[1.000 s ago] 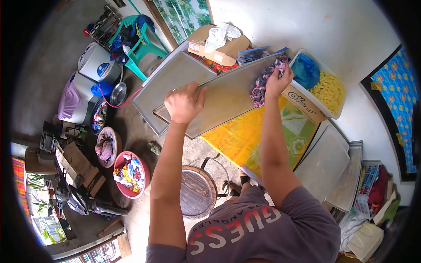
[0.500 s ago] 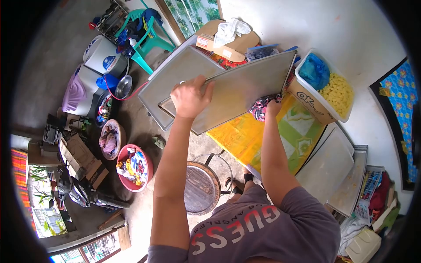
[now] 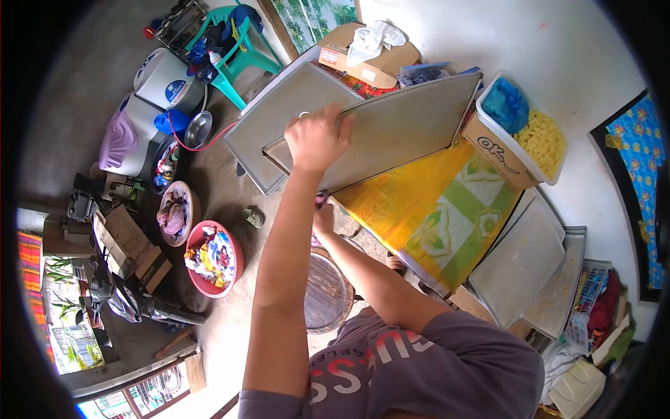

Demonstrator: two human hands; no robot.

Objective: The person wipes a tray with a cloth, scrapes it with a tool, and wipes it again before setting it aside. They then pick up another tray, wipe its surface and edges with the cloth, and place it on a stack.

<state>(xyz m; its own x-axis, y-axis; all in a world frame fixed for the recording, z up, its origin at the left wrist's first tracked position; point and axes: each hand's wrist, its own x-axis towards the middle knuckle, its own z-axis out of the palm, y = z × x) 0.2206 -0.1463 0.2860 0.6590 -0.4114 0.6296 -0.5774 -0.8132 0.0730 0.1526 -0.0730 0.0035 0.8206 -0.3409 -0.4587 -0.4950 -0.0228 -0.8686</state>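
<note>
My left hand (image 3: 317, 140) grips the upper left edge of a large metal tray (image 3: 405, 136), which it holds tilted above a table with a yellow and green cover (image 3: 447, 209). Below it, partly hidden behind my left forearm, my right hand (image 3: 323, 218) is closed on a dark pink patterned cloth (image 3: 321, 199) near the tray's lower left corner. Another metal tray (image 3: 279, 105) lies flat behind the held one.
A white tub (image 3: 548, 171) with yellow pieces and a blue bag stands right. More trays (image 3: 520, 258) lean at the lower right. A round wooden stool (image 3: 324, 293) is below my hands. Laundry basins (image 3: 241, 269) and a green chair (image 3: 248, 66) are left.
My right hand has moved left with the cloth, from the tray's lower right to its lower left corner. My left hand and the tray have shifted slightly right.
</note>
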